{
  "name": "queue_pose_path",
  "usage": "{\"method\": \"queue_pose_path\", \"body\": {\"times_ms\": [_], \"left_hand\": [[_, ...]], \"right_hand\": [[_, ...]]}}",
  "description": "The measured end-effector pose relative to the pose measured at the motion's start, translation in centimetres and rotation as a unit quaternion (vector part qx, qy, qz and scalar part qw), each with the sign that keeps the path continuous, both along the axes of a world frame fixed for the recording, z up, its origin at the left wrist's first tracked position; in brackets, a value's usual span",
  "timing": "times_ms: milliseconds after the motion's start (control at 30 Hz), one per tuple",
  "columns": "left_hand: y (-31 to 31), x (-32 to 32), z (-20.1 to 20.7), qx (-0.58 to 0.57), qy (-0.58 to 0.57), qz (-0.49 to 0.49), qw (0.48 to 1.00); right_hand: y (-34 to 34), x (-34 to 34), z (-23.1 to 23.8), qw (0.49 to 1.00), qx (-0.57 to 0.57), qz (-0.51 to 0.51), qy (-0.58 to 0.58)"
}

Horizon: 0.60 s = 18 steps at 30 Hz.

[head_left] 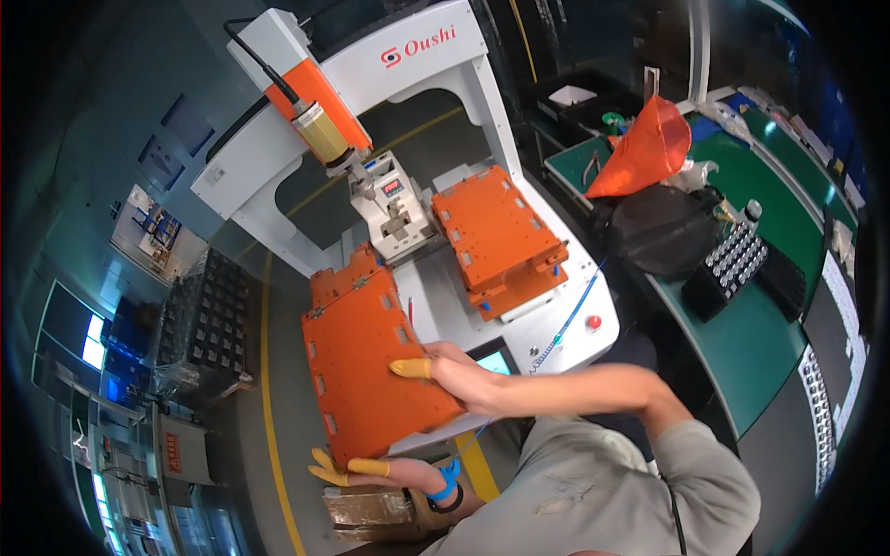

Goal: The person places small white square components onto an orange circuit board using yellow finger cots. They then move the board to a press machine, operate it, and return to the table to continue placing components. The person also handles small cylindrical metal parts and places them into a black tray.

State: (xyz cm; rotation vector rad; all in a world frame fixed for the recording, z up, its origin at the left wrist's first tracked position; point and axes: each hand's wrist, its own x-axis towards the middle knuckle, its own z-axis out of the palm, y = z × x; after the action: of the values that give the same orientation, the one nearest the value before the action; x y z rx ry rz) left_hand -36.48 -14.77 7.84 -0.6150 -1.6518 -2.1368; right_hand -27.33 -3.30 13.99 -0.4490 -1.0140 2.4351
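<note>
The left hand (394, 473) is below the near edge of the orange plate (366, 371), at its near left corner. Its fingers are spread; whether this grip closes on the plate cannot be told. The position likely lets the hand bear the corner from beneath. Yellow finger covers (411, 368) are worn on both hands, probably for traction or protection.

The right hand (454, 375) is clamped on the plate's right edge, 1 covered thumb flat on the upper face. The 2 contacts, at separate edges, appear intended to keep the broad plate from twisting.

The plate is at the near left of the machine bed (579, 301), tilted. A further orange part (350, 276) lies just beyond its far edge.

The red button (594, 322) is at the near right of the bed, presumably for quick reach. Farther back, an orange stack (496, 232) occupies the right side. The feeder (394, 213) stands between the 2 sides, near the driver head (324, 134), which suggests a short supply path.
</note>
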Motion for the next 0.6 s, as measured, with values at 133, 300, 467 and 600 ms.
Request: {"method": "queue_pose_path", "body": {"times_ms": [133, 300, 467, 600], "left_hand": [[0.9, -4.6, -2.1, -0.094, 0.074, 0.037, 0.992], [1.3, -9.1, -4.3, -0.262, 0.09, 0.092, 0.956], [4.9, -11.0, -5.6, -0.267, 0.056, -0.019, 0.962], [8.3, -12.6, -6.8, -0.313, 0.089, -0.035, 0.945]], "right_hand": [[1.6, -6.8, -3.2, 0.999, -0.005, 0.044, -0.009], [3.5, -12.6, -6.1, 0.997, -0.068, 0.022, -0.013], [5.9, -16.7, -8.1, 0.997, -0.068, -0.033, -0.014], [10.1, -17.5, -6.7, 0.99, -0.123, -0.036, -0.053]]}}
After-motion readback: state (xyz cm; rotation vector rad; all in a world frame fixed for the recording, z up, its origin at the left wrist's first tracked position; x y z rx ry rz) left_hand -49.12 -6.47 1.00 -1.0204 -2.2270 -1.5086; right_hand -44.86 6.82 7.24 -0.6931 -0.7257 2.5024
